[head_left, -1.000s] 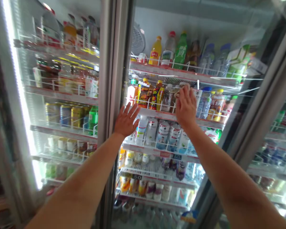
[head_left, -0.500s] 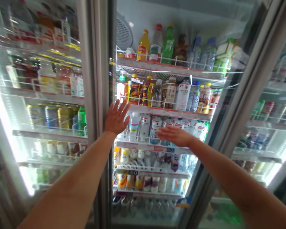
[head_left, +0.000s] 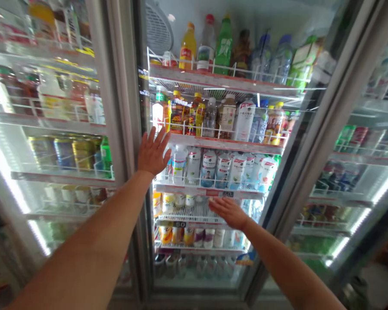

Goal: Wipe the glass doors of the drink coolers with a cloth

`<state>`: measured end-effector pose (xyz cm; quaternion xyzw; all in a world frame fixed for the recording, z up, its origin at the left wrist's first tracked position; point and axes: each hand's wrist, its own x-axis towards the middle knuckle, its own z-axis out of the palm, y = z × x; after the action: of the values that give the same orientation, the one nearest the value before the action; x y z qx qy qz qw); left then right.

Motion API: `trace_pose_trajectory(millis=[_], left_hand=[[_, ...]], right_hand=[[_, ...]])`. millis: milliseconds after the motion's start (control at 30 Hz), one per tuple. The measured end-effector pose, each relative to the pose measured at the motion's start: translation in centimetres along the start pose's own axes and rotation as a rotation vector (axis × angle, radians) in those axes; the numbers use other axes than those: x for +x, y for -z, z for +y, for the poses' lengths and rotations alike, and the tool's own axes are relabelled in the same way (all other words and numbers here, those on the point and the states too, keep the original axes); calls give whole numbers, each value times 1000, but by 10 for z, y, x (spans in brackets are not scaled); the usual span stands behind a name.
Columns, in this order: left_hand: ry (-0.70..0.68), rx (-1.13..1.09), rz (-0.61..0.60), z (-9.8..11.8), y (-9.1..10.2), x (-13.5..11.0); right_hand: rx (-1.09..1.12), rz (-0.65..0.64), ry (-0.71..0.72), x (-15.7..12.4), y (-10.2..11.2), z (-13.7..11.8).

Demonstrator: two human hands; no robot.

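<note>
My left hand has its fingers spread and holds nothing. It is at the left edge of the middle cooler door, by the grey door frame; whether it touches the glass I cannot tell. Further down and right, my right hand stretches its fingers out, palm downward, with nothing in it. Behind it shows a wire shelf. Just above stands a row of white-labelled bottles. Beside my left fingers are a clear bottle and dark bottles with red-and-yellow labels.
Juice, cola-shaped and green bottles stand on the top shelf. Lower down are small orange and purple containers. Left and right, neighbouring coolers hold cans and more bottles. A slanted metal door frame borders the right side.
My right hand has moved down, from in front of the bottle row to the shelf below. My left hand keeps its place at the door edge. The view has shifted slightly.
</note>
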<state>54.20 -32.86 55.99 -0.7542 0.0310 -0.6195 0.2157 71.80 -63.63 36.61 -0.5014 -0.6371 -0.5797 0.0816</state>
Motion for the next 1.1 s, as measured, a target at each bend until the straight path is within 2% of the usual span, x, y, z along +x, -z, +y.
trace_pose_trajectory(millis=[33, 100, 167, 233, 300, 400, 467, 500, 567, 633, 700, 767, 800, 867, 933, 1000, 1100], left_hand=[[-3, 3, 6, 0, 0, 0], [-26, 16, 35, -1, -1, -1], [-59, 31, 64, -2, -2, -2], [-71, 44, 71, -2, -2, -2], [-69, 51, 65, -2, -1, -2], [-73, 46, 71, -1, -1, -2], [-73, 41, 76, -1, -1, -2], [-67, 43, 73, 0, -1, -2], [-52, 61, 60, 0, -1, -2], [-37, 86, 41, 1, 0, -2], [-36, 107, 30, 2, 1, -2], [-48, 120, 31, 4, 2, -3], [-53, 128, 33, 5, 2, -3], [-52, 142, 34, 6, 4, -4], [-43, 149, 30, 7, 5, -5], [-35, 143, 24, 8, 6, -7], [-17, 123, -21, 11, 6, -7]], right_hand=[[28, -34, 77, -8, -3, -12], [63, -83, 191, -17, -1, -14], [69, -109, 239, -12, 11, 11], [42, -105, 214, 3, 31, 53], [-13, -39, 67, 22, 54, 101], [-92, 144, -215, 51, 87, 170], [-168, 376, -516, 71, 100, 201], [-191, 447, -639, 81, 101, 209], [-213, 497, -748, 100, 94, 203], [-190, 401, -648, 115, 71, 170], [-134, 279, -470, 122, 40, 118], [-42, 30, -141, 121, 9, 66], [16, -79, 7, 119, -3, 45], [108, -213, 175, 117, -19, 19], [133, -226, 249, 123, -21, 18], [90, -165, 249, 139, -15, 32], [-48, -7, 67, 170, -2, 57]])
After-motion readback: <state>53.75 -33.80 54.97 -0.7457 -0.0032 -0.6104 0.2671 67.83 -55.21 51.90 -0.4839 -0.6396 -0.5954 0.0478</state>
